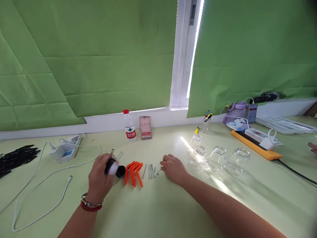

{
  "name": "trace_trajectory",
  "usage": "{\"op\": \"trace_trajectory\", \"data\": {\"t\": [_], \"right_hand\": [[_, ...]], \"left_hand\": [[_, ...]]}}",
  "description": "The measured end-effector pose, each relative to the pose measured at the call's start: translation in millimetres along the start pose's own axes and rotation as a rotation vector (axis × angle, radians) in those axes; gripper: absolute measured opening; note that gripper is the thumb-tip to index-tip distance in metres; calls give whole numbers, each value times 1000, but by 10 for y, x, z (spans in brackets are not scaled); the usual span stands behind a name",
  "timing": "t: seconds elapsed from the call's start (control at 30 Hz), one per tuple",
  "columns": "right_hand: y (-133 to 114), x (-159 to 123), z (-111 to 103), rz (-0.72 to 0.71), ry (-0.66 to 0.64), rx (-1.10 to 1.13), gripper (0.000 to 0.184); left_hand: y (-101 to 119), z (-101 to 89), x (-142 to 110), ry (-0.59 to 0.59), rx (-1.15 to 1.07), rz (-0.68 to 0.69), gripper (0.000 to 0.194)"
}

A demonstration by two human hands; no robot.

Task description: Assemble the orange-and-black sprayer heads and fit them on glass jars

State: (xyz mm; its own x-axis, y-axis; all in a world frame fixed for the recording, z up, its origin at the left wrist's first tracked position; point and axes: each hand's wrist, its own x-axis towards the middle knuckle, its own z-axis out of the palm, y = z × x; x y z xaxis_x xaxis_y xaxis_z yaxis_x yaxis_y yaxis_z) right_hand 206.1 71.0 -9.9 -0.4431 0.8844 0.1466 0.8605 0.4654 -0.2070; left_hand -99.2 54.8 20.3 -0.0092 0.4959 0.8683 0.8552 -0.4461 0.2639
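My left hand (100,177) is raised over the table, its fingers closed round a small black-and-white round part (112,166), blurred by motion; a short metal shaft shows at its top. Right beside it on the table is a black round cap-like piece (120,171), and a bolt (119,155) shows just behind. Several bent orange pieces (134,172) lie side by side in the middle. To their right are several long metal screws (150,171) and some small nuts (155,169). My right hand (173,168) rests on the table by the nuts, fingers curled down; its fingertips are partly hidden.
Several upturned clear glass jars (219,158) stand at right. A water bottle (130,127) and a pixelated pink box (145,127) are at the back. White cables (53,172) and a power strip (68,150) lie left; an orange-edged power strip (255,145) is right. Another person's hand (313,147) shows far right.
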Motion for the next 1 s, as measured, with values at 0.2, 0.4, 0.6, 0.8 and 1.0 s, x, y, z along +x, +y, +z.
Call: {"op": "trace_trajectory", "data": {"t": [0.2,0.4,0.6,0.8,1.0], "right_hand": [[-43,204,210,-11,-58,-56,22],[-63,129,105,26,10,41,21],[32,-294,-43,245,65,648,21],[3,-642,77,479,-21,1191,15],[-20,-604,230,433,17,1228,17]], "left_hand": [[400,107,-185,-391,-184,207,32],[500,183,-278,-575,-228,116,27],[659,177,-309,-1047,-289,-9,9],[779,230,-369,-1237,-315,-87,9],[812,278,-399,-1231,-273,-101,11]]}}
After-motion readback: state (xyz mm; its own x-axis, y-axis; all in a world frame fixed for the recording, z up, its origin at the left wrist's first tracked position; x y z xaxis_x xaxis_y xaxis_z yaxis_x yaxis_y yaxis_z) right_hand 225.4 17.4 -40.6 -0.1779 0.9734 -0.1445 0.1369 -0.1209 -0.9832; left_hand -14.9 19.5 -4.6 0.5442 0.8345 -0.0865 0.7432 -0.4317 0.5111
